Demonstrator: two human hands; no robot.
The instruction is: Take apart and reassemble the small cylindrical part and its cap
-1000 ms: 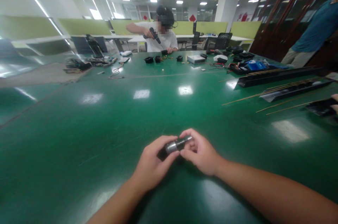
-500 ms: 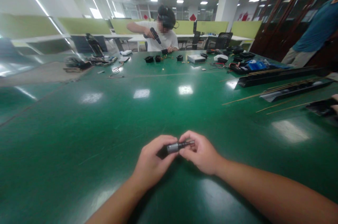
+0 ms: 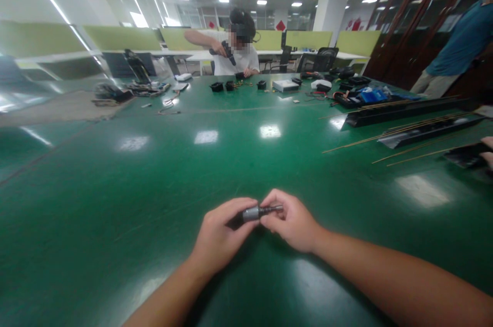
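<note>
Between both hands, low over the table, I have a small metal cylinder (image 3: 251, 213), grey with a black end and a thinner, ribbed stem pointing right. Its exact kind is too small to tell. My left hand (image 3: 220, 234) wraps round the thick body, thumb and forefinger closed on it and covering the rear end. On the thin stem, the fingertips of my right hand (image 3: 295, 224) pinch from above and below; the stem's tip shows between them.
Under my hands lies a glossy green table (image 3: 165, 173). Across it, a person (image 3: 236, 55) in a white top holds a power drill (image 3: 228, 53). Black channels (image 3: 408, 111) and thin brass-coloured rods (image 3: 350, 144) lie at the right, beside another person's hand (image 3: 487, 150). Small black boxes (image 3: 216, 87) stand far off.
Almost nothing differs. My hands hold the cylinder in the same place, with at most a slight shift of the fingers on the stem.
</note>
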